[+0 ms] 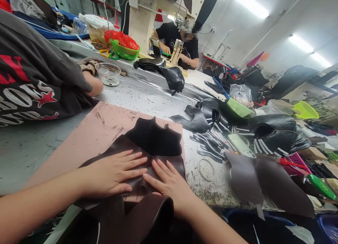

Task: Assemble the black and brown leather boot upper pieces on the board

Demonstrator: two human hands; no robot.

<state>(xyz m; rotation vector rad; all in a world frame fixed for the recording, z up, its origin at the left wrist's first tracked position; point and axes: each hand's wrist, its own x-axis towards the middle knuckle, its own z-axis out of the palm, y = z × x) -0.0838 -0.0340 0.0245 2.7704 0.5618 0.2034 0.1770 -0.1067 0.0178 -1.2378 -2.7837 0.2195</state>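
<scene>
Both hands rest flat on a dark brown leather piece (105,153) in the head view. My left hand (116,171) lies palm down with its fingers spread, pointing right. Close beside it, my right hand (165,179) presses on the same leather, fingers apart and pointing up and left. Beyond the fingertips is a black, jagged-edged section (155,136). The leather lies over a pink board (87,131), and its near part hangs in folds over the table's front edge.
A person in a dark printed shirt (39,75) leans in at the left. Another person (176,39) works at a sewing machine behind. Black leather parts (211,145), a tape ring (206,169) and brown leather sheets (264,180) lie to the right.
</scene>
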